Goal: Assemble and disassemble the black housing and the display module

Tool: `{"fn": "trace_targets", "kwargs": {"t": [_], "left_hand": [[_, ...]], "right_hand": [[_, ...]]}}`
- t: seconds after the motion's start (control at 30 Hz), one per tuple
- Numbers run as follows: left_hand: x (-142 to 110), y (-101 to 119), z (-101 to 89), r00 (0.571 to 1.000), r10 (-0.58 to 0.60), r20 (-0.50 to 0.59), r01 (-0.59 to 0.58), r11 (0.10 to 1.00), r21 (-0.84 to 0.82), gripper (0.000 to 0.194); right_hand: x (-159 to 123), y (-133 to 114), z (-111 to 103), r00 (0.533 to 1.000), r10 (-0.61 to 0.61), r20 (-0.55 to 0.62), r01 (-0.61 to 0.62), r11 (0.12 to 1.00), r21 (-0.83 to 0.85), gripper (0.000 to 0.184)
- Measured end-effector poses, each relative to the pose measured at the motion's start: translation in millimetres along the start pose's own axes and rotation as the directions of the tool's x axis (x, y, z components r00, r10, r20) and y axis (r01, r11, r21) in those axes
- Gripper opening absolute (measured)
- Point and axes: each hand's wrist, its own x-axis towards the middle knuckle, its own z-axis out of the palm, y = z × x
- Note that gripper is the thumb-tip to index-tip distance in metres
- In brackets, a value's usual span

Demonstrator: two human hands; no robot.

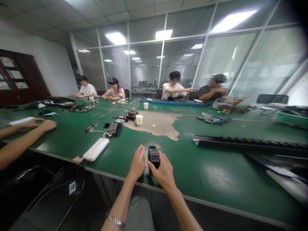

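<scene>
A small black box-shaped device [154, 154] with a little screen stands on the green table near its front edge, in front of me. My right hand [165, 170] grips it, with the thumb at its near left corner and the fingers along its right side. To the left of the device, my left hand [138, 163] rests on its edge with the fingers stretched forward and close together. A narrow gap separates that hand from the device, and nothing shows in it.
A white power strip [96, 149] lies to my left, beside a black wallet-like item [115, 129] and glasses [92, 127]. Ahead, a paper cup [139, 119] stands by a brown sheet [158, 123]. Long black rails [231, 141] occupy the right. Several people sit around the table.
</scene>
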Motion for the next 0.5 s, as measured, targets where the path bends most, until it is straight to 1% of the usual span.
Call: {"fn": "trace_targets", "kwargs": {"t": [0.1, 0.17, 0.23, 0.3, 0.37, 0.5], "left_hand": [[1.5, 2.7, -2.7, 0.997, 0.02, 0.08, -0.024, 0.998, 0.051, 0.044], [1.8, 5.4, -5.0, 0.994, 0.022, 0.106, -0.031, 0.997, 0.078, 0.046], [2.0, 7.8, -7.2, 0.992, 0.009, 0.128, -0.021, 0.996, 0.089, 0.048], [2.3, 9.4, -8.6, 0.986, 0.011, 0.165, -0.028, 0.994, 0.101, 0.053], [2.8, 10.1, -9.1, 0.986, 0.006, 0.169, -0.024, 0.994, 0.109, 0.055], [3.5, 9.5, -7.9, 0.987, 0.011, 0.162, -0.029, 0.994, 0.104, 0.056]], "right_hand": [[-4.1, -2.3, 1.3, 1.0, 0.01, -0.017, -0.01, 1.0, 0.006, 0.065], [-6.7, -4.6, 1.7, 0.999, 0.023, -0.038, -0.023, 1.0, 0.018, 0.061], [-8.2, -6.1, 1.9, 0.998, 0.026, -0.052, -0.024, 0.999, 0.027, 0.065], [-8.3, -6.2, 2.1, 0.999, 0.019, -0.05, -0.018, 0.999, 0.027, 0.072], [-7.7, -5.3, 2.7, 0.999, 0.019, -0.036, -0.019, 1.0, 0.02, 0.075], [-7.9, -3.4, 4.5, 0.999, 0.029, -0.029, -0.029, 0.999, 0.014, 0.067]]}}
